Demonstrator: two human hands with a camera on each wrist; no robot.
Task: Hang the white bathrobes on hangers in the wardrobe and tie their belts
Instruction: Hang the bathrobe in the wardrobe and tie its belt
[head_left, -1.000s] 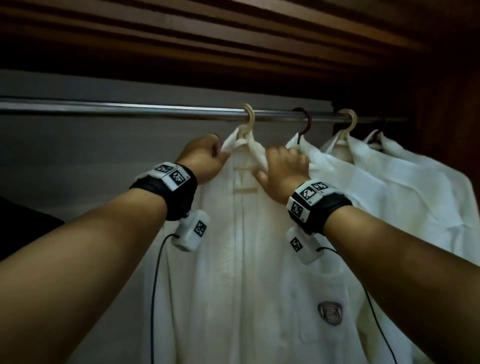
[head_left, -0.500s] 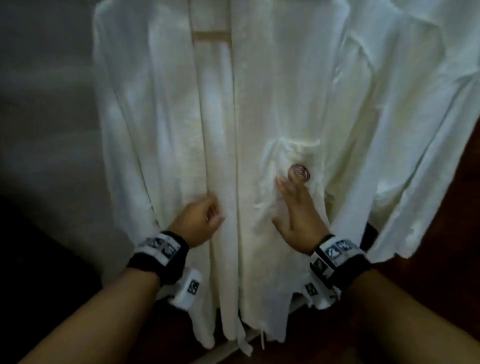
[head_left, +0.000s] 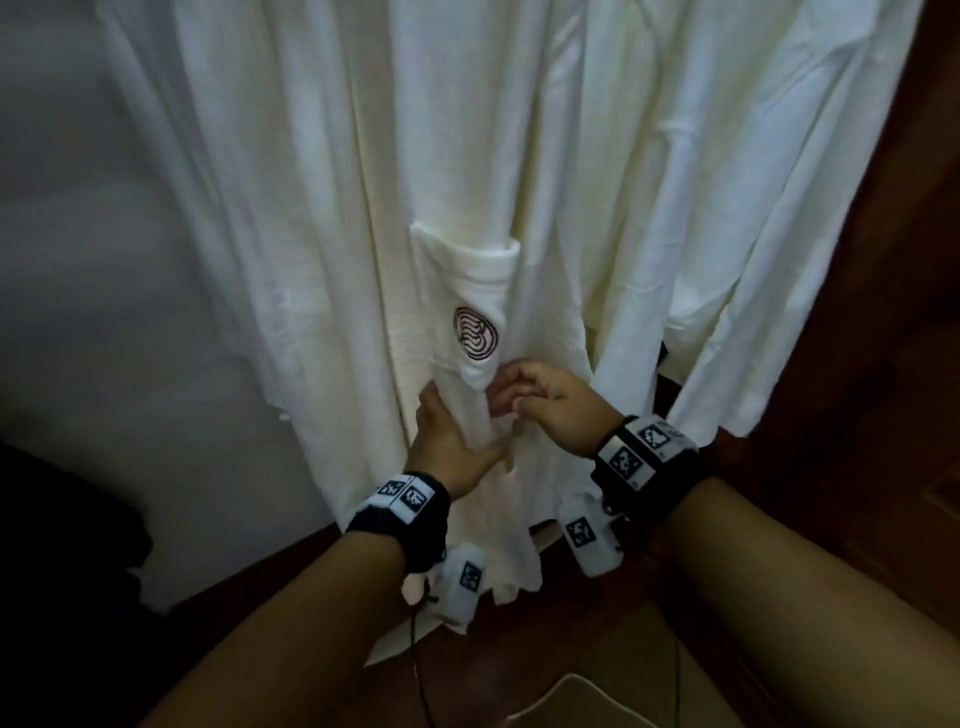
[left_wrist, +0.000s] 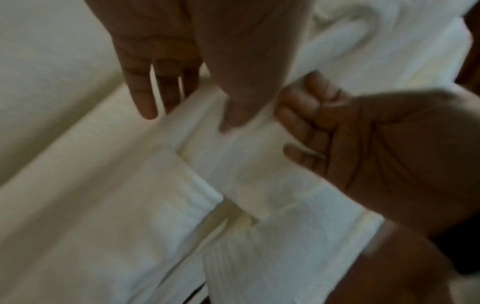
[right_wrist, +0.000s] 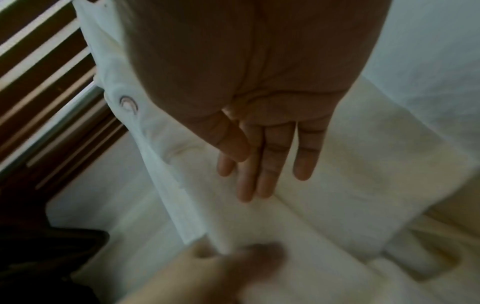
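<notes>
Head view: leftmost bathrobe (head_left: 311, 249) hangs in the wardrobe, both hands at its front opening just below the crested pocket (head_left: 467, 280); left hand (head_left: 447, 441) pinches the front edge between thumb and straight fingers; right hand (head_left: 550, 410) curls against the cloth, hold cannot be told. Judged step: closing the fronts before belting. Next: locate the belt ends, not identifiable here.

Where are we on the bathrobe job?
Done: the white cloth bathrobes hang in the dark wooden wardrobe; hangers are out of view. In hand: the left hand pinches the front edge of the robe with the round red pocket emblem; the right hand touches it beside. Left: no tied belt shows.
</notes>
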